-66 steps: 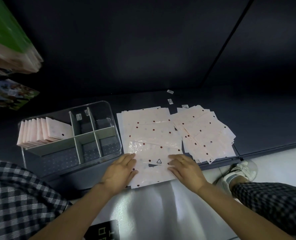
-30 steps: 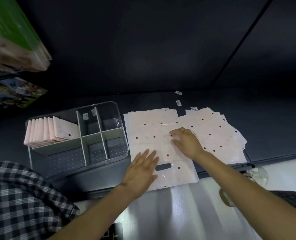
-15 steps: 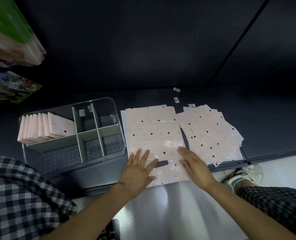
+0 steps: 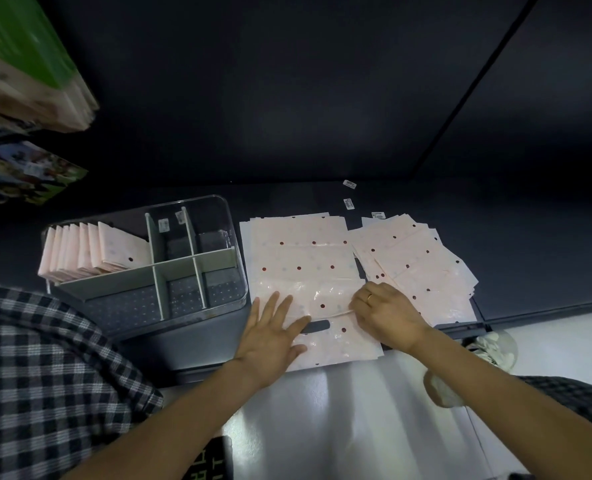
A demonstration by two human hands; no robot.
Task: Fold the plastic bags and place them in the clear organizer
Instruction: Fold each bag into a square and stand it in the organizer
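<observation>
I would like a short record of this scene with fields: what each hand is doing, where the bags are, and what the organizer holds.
left hand: flat, fingers spread, pressing the top bag
right hand: fingers curled, pinching that bag's edge
flat stack: under the top bag, beside the organizer
loose pile: right of the stack
organizer: folded bags upright in the far-left compartment
</observation>
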